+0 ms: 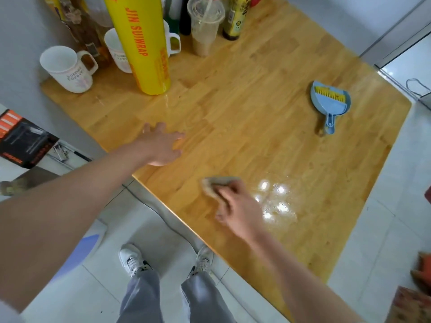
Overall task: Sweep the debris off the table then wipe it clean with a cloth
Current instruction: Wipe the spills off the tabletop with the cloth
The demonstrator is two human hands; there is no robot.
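My right hand [235,206] presses a small beige cloth [217,184] flat on the wooden table [245,108] near its front edge; most of the cloth is hidden under my fingers. My left hand [161,143] rests open, fingers spread, on the table's left edge. A blue dustpan [330,102] with a yellow-bristled brush lying in it sits at the far right of the table, well apart from both hands. A shiny wet patch [275,201] lies just right of the cloth.
At the table's back left stand a tall yellow wrap roll [142,43], white mugs [66,68], a plastic cup with a straw [205,26] and bottles [235,17]. My feet are on the white tiled floor [163,229] below the front edge.
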